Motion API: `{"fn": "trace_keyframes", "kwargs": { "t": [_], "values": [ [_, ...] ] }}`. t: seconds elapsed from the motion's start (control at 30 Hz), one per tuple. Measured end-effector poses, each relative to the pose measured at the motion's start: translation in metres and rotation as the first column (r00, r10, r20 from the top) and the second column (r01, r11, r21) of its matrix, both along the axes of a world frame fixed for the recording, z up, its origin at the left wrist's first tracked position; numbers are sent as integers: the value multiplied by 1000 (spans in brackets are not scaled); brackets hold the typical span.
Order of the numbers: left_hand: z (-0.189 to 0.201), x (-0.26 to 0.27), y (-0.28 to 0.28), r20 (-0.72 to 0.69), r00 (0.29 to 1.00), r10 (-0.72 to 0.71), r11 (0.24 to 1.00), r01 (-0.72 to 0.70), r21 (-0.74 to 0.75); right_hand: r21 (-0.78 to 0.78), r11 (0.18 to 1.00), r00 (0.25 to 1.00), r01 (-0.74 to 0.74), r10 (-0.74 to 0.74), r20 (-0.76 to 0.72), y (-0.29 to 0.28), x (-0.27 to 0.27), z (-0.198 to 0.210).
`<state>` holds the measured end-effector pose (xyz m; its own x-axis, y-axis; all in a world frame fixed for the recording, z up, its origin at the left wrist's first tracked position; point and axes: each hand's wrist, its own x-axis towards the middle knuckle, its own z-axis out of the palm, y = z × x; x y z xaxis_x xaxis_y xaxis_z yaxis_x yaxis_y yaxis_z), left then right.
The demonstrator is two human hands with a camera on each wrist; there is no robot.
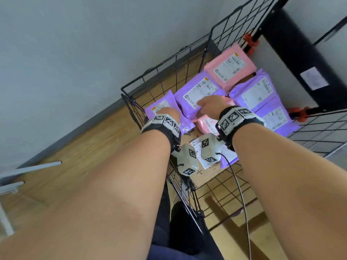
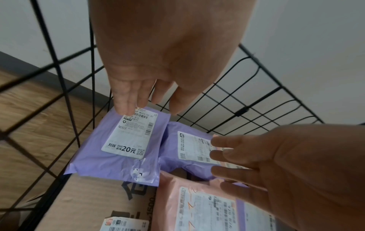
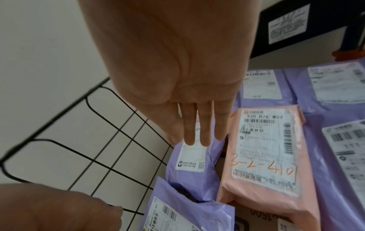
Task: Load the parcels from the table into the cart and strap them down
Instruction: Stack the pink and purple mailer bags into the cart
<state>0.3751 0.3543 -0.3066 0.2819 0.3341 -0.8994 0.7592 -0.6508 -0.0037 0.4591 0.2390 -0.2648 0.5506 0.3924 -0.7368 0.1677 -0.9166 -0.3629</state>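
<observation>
A black wire cart (image 1: 165,70) holds several bagged parcels on a cardboard box (image 2: 88,200). My left hand (image 2: 146,106) reaches down with straight fingers, their tips on the top edge of a small purple parcel (image 2: 118,156) at the cart's left wall. My right hand (image 3: 197,139) is also flat, its fingertips on the label of a larger purple parcel (image 3: 193,179) beside it. A pink parcel (image 3: 262,156) marked 3-2-410 lies just right of that. In the head view both hands (image 1: 170,113) (image 1: 208,104) sit low inside the cart, holding nothing.
Another pink parcel (image 1: 229,68) and two purple ones (image 1: 259,94) fill the cart's far side. Orange clamps (image 1: 249,42) join the wire panels. A black box (image 1: 300,72) with a white label stands beyond. Wooden floor (image 1: 84,147) and white frame legs (image 1: 28,171) lie to the left.
</observation>
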Motion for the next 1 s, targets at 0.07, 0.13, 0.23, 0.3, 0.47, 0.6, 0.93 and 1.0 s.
{"fn": "trace_keyframes", "kwargs": {
  "t": [0.07,0.13,0.23,0.3,0.47,0.6,0.93,1.0],
  "values": [
    [45,-14,-7,207,965,163,986,-168,6,36,998,998,52,-53,43,-13,-7,16],
    [66,-25,-16,306,927,215,976,-209,-53,70,993,993,91,-96,68,-25,-18,31],
    [86,-45,-29,408,883,231,972,-229,-56,94,985,983,144,-154,104,-46,-37,52],
    [102,-58,-40,457,858,235,970,-237,-53,135,967,969,214,-228,97,-60,-52,67],
    [136,-85,-71,522,846,111,992,-123,-11,152,962,949,226,-253,189,-95,-97,108],
    [166,-99,-101,569,821,-37,999,25,30,174,926,896,336,-371,244,-130,-124,140],
    [196,-134,-187,687,666,-289,933,356,48,344,559,494,755,-829,262,-222,-231,166],
    [199,-149,-209,711,637,-298,914,406,19,361,472,410,804,-881,237,-239,-259,164]
  ]
}}
